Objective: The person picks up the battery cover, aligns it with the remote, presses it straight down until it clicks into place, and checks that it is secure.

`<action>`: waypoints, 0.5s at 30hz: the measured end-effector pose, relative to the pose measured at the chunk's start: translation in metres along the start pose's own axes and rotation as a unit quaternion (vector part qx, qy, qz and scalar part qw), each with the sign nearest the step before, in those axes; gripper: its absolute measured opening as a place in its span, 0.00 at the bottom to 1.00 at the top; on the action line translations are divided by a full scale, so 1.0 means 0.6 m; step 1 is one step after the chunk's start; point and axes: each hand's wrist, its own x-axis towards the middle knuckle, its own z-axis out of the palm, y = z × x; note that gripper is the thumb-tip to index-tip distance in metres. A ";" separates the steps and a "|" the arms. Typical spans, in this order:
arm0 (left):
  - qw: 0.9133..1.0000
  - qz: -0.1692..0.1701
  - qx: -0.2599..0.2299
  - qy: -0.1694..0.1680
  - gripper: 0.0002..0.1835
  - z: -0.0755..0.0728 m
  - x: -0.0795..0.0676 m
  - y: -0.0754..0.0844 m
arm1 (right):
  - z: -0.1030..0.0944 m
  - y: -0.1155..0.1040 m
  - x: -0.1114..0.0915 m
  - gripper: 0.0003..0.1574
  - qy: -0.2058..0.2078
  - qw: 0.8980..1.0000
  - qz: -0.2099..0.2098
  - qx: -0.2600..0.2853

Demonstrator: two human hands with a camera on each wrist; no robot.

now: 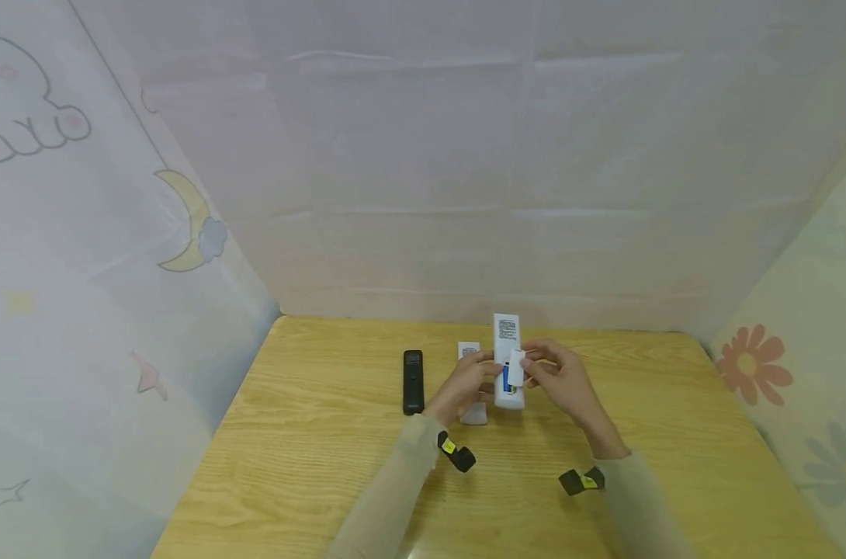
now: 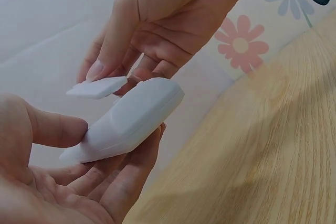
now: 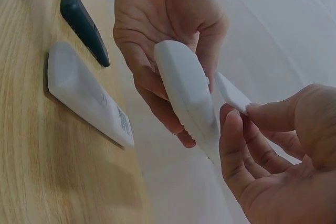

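My left hand [image 1: 462,382] grips a white remote control [image 1: 507,330] above the table, thumb on one side and fingers beneath. Its back faces up, and the battery compartment is uncovered, with a blue battery [image 1: 506,377] in it. Between thumb and fingers, my right hand [image 1: 561,380] pinches a small white battery cover [image 1: 516,367]. In the left wrist view the cover [image 2: 97,87] is held just apart from the remote [image 2: 131,116]. Seen from the right wrist, the cover [image 3: 231,93] stands beside the remote [image 3: 184,80].
A second white remote [image 3: 84,90] lies on the wooden table [image 1: 311,466], partly behind my left hand in the head view. Left of it lies a black remote [image 1: 413,382]. Printed cloth walls [image 1: 409,194] rise along the table's back and sides.
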 end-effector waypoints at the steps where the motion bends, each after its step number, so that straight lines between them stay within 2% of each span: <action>1: 1.000 0.000 -0.001 -0.001 0.26 0.000 0.000 0.000 | 0.001 0.001 0.000 0.18 -0.001 1.000 -0.002 0.000; 15: 1.000 -0.002 -0.009 0.009 0.27 0.001 0.001 0.001 | 0.009 0.009 -0.003 0.18 -0.005 1.000 -0.006 -0.023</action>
